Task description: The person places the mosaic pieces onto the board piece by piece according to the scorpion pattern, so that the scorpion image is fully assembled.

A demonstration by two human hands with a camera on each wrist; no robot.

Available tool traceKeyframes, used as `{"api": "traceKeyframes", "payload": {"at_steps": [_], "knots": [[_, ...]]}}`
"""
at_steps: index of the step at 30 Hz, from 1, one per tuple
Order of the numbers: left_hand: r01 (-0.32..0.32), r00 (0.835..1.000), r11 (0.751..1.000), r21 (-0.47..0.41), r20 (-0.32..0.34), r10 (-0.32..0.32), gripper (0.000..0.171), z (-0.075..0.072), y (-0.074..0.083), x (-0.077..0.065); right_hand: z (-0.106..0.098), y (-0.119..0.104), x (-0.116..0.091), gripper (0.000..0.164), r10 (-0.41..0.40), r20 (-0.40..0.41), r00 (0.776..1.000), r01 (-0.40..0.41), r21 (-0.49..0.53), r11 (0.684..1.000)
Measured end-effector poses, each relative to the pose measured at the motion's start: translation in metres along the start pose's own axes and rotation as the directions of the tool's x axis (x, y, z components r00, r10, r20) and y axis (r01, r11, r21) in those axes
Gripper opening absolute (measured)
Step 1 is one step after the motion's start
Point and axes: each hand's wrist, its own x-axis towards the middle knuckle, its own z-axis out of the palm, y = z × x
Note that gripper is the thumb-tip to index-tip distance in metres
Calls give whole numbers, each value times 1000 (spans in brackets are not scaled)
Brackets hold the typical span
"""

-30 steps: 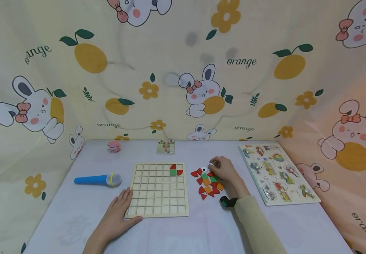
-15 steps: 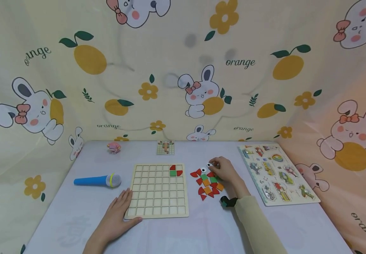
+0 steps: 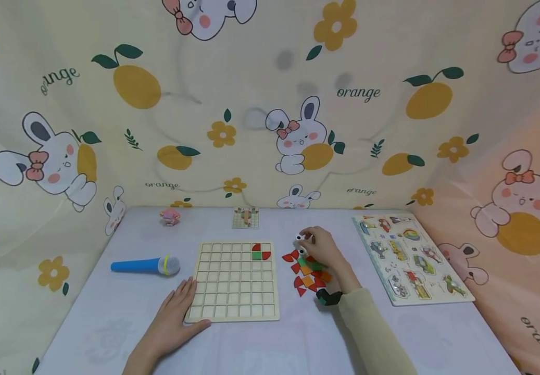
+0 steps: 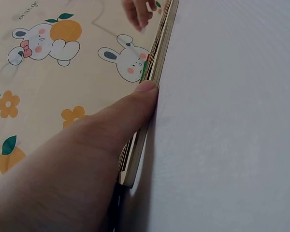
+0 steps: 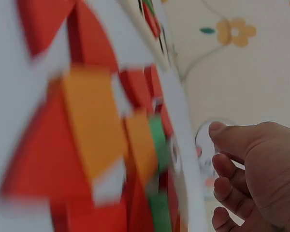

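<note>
My left hand (image 3: 171, 317) lies at the near-left corner of a wooden grid board (image 3: 237, 314), fingers straight along its left side; in the left wrist view the thumb (image 4: 130, 108) touches the board's front edge. Two red quarter-round pieces and a green square (image 3: 256, 255) sit in the board's far-right cells. My right hand (image 3: 322, 250) pinches a round white eye piece (image 3: 299, 238) with a black dot, above the far end of a pile of red, orange and green pieces (image 3: 307, 281). A second eye piece (image 3: 302, 251) is on the pile. The right wrist view is blurred.
A blue toy microphone (image 3: 138, 266) lies left of the board. Behind stand a small pink toy (image 3: 170, 216) and a patterned grid card (image 3: 246, 218). A picture puzzle board (image 3: 410, 260) lies at the right. A printed cloth (image 3: 232, 67) hangs behind the table.
My right hand has moved left, carrying the eye piece away from its spot at the pile's far end. My left hand stays on the board.
</note>
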Motion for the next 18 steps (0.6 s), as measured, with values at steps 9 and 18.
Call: {"api": "traceKeyframes", "payload": {"at_steps": [9, 18], "knots": [[-4, 1000, 1000, -3, -7, 4, 115, 0, 1, 0, 34, -46, 9, 25, -98, -13, 995, 98, -3, 995], [11, 1000, 1000, 5, 17, -12, 117, -1, 1, 2, 67, -79, 21, 23, -188, 22, 982, 187, 40, 981]]}}
